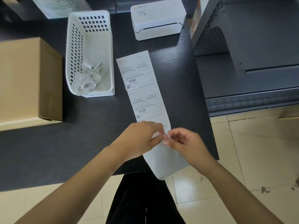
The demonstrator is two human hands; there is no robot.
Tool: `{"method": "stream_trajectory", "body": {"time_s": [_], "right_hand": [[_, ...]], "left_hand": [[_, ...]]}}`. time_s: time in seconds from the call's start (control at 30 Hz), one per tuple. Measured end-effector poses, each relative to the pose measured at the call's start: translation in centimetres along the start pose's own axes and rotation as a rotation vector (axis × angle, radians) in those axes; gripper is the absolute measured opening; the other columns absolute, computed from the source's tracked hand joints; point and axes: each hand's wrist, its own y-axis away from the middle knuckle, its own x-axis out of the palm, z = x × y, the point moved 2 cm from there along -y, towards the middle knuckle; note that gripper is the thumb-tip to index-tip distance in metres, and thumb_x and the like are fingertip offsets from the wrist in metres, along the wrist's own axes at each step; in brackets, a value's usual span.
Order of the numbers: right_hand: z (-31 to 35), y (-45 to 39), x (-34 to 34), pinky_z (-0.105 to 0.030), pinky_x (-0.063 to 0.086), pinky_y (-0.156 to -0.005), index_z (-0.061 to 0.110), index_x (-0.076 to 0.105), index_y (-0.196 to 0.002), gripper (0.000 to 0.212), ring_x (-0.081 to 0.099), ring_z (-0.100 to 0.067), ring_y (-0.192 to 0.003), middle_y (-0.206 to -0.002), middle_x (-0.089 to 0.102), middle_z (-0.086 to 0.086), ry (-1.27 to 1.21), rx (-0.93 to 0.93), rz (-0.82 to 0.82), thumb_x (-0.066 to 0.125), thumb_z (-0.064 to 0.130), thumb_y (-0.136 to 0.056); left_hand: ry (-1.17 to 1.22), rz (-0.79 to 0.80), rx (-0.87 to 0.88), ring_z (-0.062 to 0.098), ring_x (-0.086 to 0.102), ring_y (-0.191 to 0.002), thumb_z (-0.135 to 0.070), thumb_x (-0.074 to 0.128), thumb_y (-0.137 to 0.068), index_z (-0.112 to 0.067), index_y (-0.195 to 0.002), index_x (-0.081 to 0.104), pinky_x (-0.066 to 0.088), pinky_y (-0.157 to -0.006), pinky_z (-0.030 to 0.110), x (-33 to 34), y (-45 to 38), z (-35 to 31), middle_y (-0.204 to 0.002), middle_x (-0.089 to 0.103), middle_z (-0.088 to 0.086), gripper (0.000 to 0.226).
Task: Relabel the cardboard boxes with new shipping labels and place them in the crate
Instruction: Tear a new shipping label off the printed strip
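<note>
A long strip of printed shipping labels [142, 92] lies down the middle of the dark table [90, 143], its blank backing end hanging over the near edge. My left hand [140, 135] and my right hand [182, 143] meet over the third label, both pinching the label's corner where it lifts from the backing. A large cardboard box [27, 81] stands at the left edge of the table, apart from both hands.
A white perforated basket [90, 38] holding several crumpled label scraps stands behind the strip on the left. A white label printer [157, 18] sits at the back. Grey metal shelving [247, 54] borders the table on the right. Tiled floor lies below.
</note>
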Motion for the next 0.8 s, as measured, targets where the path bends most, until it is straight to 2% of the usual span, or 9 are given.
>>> {"method": "stream_trajectory", "body": {"time_s": [0.17, 0.33, 0.5, 0.67, 0.73, 0.8], "right_hand": [[0.1, -0.1, -0.1, -0.012, 0.049, -0.072, 0.032, 0.068, -0.084, 0.015, 0.066, -0.003, -0.081, -0.085, 0.071, 0.011, 0.068, -0.033, -0.004, 0.073, 0.018, -0.084], [0.3, -0.6, -0.3, -0.014, 0.05, -0.073, 0.037, 0.069, -0.085, 0.017, 0.068, -0.004, -0.084, -0.087, 0.071, 0.012, 0.088, -0.013, -0.008, 0.074, 0.021, -0.083], [0.3, -1.0, 0.1, -0.013, 0.05, -0.072, 0.029, 0.07, -0.079, 0.012, 0.069, -0.007, -0.086, -0.088, 0.073, 0.007, 0.024, 0.045, -0.004, 0.076, 0.019, -0.081], [0.2, -0.9, 0.4, -0.013, 0.05, -0.071, 0.012, 0.066, -0.085, 0.005, 0.066, -0.005, -0.081, -0.093, 0.073, 0.0, -0.049, 0.12, 0.054, 0.071, 0.012, -0.085], [0.0, -0.7, 0.4, -0.017, 0.05, -0.072, 0.011, 0.066, -0.09, 0.006, 0.064, -0.007, -0.08, -0.095, 0.071, -0.006, -0.081, 0.136, 0.054, 0.068, 0.015, -0.087], [0.2, -0.6, 0.5, -0.012, 0.047, -0.068, 0.011, 0.067, -0.092, 0.007, 0.06, -0.001, -0.076, -0.086, 0.069, -0.001, -0.081, 0.108, 0.049, 0.068, 0.016, -0.087]], "left_hand": [[-0.056, 0.011, 0.006, 0.009, 0.059, -0.092, -0.049, 0.039, -0.096, -0.035, -0.107, 0.058, 0.046, -0.076, 0.027, -0.1, -0.1, 0.0, -0.104, 0.065, -0.013, 0.026], [-0.057, -0.016, 0.02, 0.008, 0.058, -0.089, -0.045, 0.039, -0.097, -0.034, -0.104, 0.058, 0.038, -0.067, 0.025, -0.2, -0.2, 0.0, -0.101, 0.065, -0.013, 0.023], [0.02, -0.043, -0.012, 0.005, 0.057, -0.085, -0.043, 0.043, -0.095, -0.035, -0.096, 0.058, 0.041, -0.066, 0.023, 0.0, -0.2, 0.5, -0.094, 0.064, -0.016, 0.017], [0.157, -0.071, -0.054, 0.002, 0.057, -0.081, -0.038, 0.05, -0.093, -0.036, -0.085, 0.057, 0.046, -0.069, 0.022, -0.6, 0.0, 1.7, -0.083, 0.06, -0.022, 0.011], [0.19, -0.065, -0.033, -0.002, 0.058, -0.088, -0.045, 0.051, -0.091, -0.038, -0.091, 0.058, 0.049, -0.076, 0.024, -0.9, 0.1, 2.0, -0.09, 0.063, -0.024, 0.01], [0.197, -0.024, -0.006, -0.005, 0.058, -0.091, -0.057, 0.051, -0.086, -0.041, -0.098, 0.055, 0.049, -0.081, 0.024, -0.9, 0.3, 1.6, -0.095, 0.063, -0.025, 0.021]]}}
